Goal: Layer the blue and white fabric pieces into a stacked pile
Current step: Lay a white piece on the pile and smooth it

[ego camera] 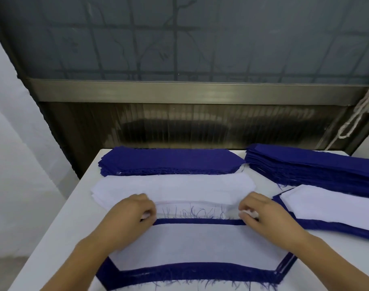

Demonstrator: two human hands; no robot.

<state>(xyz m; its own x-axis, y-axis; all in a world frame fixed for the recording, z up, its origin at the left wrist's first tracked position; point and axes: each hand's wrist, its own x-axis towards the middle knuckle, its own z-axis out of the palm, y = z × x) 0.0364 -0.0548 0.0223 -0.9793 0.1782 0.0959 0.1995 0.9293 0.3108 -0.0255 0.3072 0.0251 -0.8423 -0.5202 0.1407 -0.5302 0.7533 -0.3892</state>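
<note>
Hands: left [135,208], right [257,211] pinching white piece [192,201] near edge | layered pile [200,242] below

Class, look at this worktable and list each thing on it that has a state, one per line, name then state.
left hand: fingers curled, pinching white fabric
right hand: fingers curled, pinching white fabric
white stack: flat, near edge being lifted
layered pile: white piece on blue, blue border showing
blue stack: flat, untouched, frayed edge
right blue stack: tall, untouched
right layered pile: white on blue, untouched
</note>
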